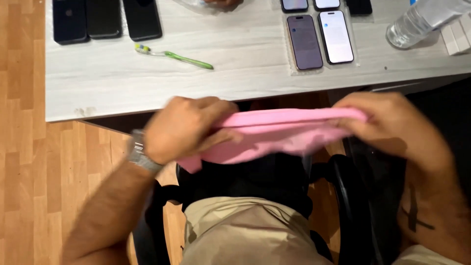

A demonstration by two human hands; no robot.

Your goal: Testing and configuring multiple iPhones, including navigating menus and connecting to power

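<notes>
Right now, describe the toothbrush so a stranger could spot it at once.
Start at the pale grey wood-grain table. Below its row of three dark phones lies the toothbrush, flat, slanting down to the right. It is the only thin green thing there, with a clear neck and yellow-tipped bristles at its left end.

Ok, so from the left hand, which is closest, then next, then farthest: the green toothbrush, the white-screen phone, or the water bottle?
Going by the head view, from the left hand:
1. Green toothbrush, on the table just above that hand.
2. White-screen phone, farther to the right on the table.
3. Water bottle, lying at the table's far right corner.
</notes>
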